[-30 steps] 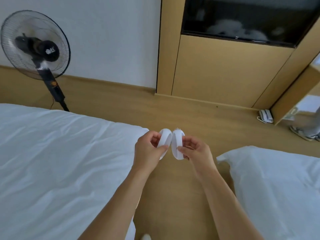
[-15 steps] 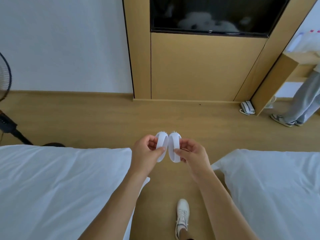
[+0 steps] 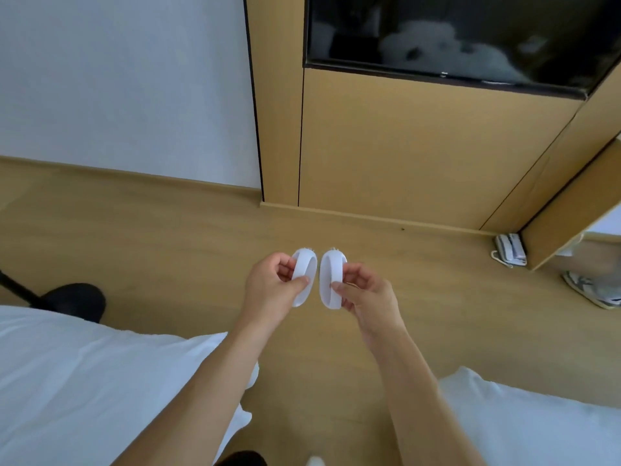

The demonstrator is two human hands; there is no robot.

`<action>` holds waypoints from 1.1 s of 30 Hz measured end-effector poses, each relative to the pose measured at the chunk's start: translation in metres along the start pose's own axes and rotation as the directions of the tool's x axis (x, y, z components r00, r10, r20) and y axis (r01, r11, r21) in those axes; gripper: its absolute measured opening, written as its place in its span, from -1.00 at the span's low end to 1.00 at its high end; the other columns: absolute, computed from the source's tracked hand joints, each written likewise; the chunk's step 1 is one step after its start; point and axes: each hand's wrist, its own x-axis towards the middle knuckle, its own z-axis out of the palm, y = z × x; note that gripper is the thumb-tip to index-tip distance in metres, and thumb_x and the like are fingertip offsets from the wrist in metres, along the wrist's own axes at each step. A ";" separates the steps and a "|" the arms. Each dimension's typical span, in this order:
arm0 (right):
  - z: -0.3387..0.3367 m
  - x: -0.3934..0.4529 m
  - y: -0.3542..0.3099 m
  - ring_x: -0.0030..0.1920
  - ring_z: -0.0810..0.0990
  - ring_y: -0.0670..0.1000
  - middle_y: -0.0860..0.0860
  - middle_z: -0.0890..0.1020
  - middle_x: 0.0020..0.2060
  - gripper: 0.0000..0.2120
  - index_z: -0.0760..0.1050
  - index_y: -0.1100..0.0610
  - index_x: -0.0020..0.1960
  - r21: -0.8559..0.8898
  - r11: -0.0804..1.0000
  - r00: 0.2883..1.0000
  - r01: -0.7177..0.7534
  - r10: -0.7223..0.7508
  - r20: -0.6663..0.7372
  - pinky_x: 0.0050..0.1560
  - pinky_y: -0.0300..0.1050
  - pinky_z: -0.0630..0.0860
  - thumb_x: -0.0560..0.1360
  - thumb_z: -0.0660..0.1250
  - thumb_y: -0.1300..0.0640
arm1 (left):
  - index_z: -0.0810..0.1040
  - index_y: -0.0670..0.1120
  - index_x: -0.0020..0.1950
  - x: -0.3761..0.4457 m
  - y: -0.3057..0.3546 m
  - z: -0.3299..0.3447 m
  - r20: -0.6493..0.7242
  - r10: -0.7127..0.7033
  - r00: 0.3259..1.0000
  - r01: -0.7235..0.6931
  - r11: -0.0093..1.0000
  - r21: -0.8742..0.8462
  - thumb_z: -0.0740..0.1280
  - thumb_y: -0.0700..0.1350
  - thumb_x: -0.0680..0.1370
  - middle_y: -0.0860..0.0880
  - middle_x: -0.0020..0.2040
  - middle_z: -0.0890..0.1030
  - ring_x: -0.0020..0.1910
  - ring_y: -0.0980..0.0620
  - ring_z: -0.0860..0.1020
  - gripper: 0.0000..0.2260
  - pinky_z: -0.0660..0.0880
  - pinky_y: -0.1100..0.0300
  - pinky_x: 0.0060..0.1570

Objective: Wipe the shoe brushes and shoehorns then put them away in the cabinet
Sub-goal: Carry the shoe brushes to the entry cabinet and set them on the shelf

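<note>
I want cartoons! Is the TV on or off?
Off, it seems. The TV screen is dark and shows only dim, blurry pale reflections, no picture.

no readable text, labels, brands, numbers or signs on anything in view

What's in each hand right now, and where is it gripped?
Left hand pinches left brush mid-body; right hand pinches right brush likewise.

Soft even daylight, faint shadows, wide-angle bending at edges, slightly soft focus
</note>
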 end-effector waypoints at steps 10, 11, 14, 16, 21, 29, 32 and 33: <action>0.017 0.158 -0.024 -0.13 0.65 0.05 0.09 0.71 -0.07 -0.77 0.61 0.18 0.07 -0.010 0.999 0.999 -0.042 0.042 0.019 0.00 0.07 0.56 0.47 0.39 0.40 | 0.58 -0.05 -0.18 0.160 0.004 0.031 -0.047 -0.058 0.997 0.056 0.997 -0.047 0.49 -0.16 0.38 -0.01 -0.25 0.64 -0.39 0.17 0.51 -0.89 0.41 0.26 -0.35; 0.023 0.177 -0.028 -0.14 0.65 0.04 0.08 0.71 -0.07 -0.77 0.62 0.18 0.07 -0.015 0.999 0.999 -0.041 0.041 0.017 0.01 0.07 0.57 0.47 0.39 0.40 | 0.58 -0.05 -0.18 0.181 0.005 0.031 -0.047 -0.060 0.997 0.057 0.997 -0.056 0.49 -0.17 0.38 0.00 -0.25 0.64 -0.39 0.17 0.51 -0.89 0.42 0.28 -0.36; 0.047 0.237 -0.045 -0.14 0.64 0.04 0.06 0.71 -0.10 -0.78 0.62 0.18 0.06 -0.038 0.999 1.000 -0.027 0.028 0.014 0.00 0.07 0.56 0.47 0.39 0.39 | 0.58 -0.05 -0.18 0.245 0.010 0.022 -0.039 -0.057 0.998 0.053 0.995 -0.081 0.49 -0.18 0.39 0.03 -0.27 0.62 -0.41 0.20 0.51 -0.88 0.40 0.37 -0.42; 0.067 0.274 -0.057 -0.14 0.63 0.05 0.02 0.71 -0.14 -0.78 0.62 0.16 0.05 -0.053 0.998 0.999 -0.032 0.033 0.017 -0.02 0.06 0.54 0.46 0.39 0.39 | 0.58 -0.04 -0.18 0.285 0.016 0.010 -0.034 -0.070 0.997 0.066 0.994 -0.087 0.49 -0.16 0.39 0.06 -0.30 0.61 -0.40 0.21 0.51 -0.88 0.40 0.37 -0.42; 0.136 0.371 -0.085 -0.13 0.63 0.06 0.00 0.69 -0.17 -0.78 0.62 0.16 0.04 -0.061 0.998 0.997 -0.026 0.030 0.066 -0.01 0.06 0.54 0.47 0.39 0.39 | 0.59 -0.05 -0.17 0.388 0.025 -0.036 -0.032 -0.074 0.997 0.070 0.989 -0.129 0.49 -0.16 0.40 -0.03 -0.23 0.65 -0.31 0.08 0.58 -0.90 0.55 0.09 -0.25; 0.257 0.492 -0.112 -0.07 0.63 0.08 0.04 0.69 -0.09 -0.77 0.61 0.17 0.09 -0.074 0.997 0.974 -0.022 0.038 0.224 0.06 0.11 0.55 0.48 0.40 0.37 | 0.59 -0.09 -0.14 0.503 0.019 -0.126 -0.196 -0.111 0.974 0.082 0.985 -0.152 0.46 -0.20 0.44 -0.08 -0.21 0.66 -0.23 -0.06 0.62 -0.93 0.59 -0.12 -0.10; 0.306 0.531 -0.111 -0.06 0.64 0.07 0.03 0.70 -0.09 -0.78 0.62 0.16 0.08 -0.091 0.996 0.946 -0.023 0.051 0.321 0.06 0.10 0.55 0.48 0.40 0.37 | 0.59 -0.12 -0.13 0.536 0.010 -0.160 -0.280 -0.145 0.949 0.101 0.981 -0.166 0.47 -0.23 0.44 -0.09 -0.21 0.66 -0.25 -0.02 0.61 -0.92 0.60 -0.09 -0.12; 0.323 0.544 -0.110 -0.06 0.64 0.07 0.03 0.71 -0.09 -0.78 0.62 0.15 0.08 -0.090 0.996 0.934 -0.027 0.057 0.354 0.04 0.08 0.55 0.48 0.40 0.37 | 0.59 -0.12 -0.12 0.546 0.005 -0.171 -0.309 -0.159 0.938 0.108 0.979 -0.175 0.46 -0.23 0.44 -0.11 -0.19 0.66 -0.24 -0.04 0.62 -0.92 0.60 -0.08 -0.12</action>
